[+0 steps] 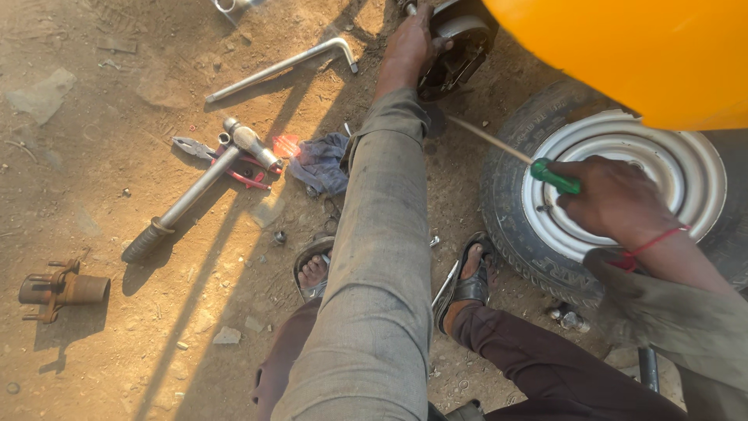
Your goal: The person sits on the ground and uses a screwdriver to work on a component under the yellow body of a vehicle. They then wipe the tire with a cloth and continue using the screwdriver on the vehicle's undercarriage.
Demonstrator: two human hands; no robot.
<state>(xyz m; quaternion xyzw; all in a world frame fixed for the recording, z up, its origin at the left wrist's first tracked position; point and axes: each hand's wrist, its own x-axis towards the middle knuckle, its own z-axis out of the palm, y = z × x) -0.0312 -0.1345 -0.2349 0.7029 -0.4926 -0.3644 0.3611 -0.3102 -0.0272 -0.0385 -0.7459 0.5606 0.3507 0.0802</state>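
Head view: right hand (615, 199) grips the light, stiff screwdriver (514, 153) by its green handle; left hand (409, 51) clasps the heavy hub assembly (460, 43).

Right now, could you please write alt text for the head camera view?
The right hand grips a green-handled screwdriver above a removed wheel lying on dirt, while the left hand reaches to a brake assembly under a yellow vehicle body. A hammer, pliers and a bent wrench lie nearby.
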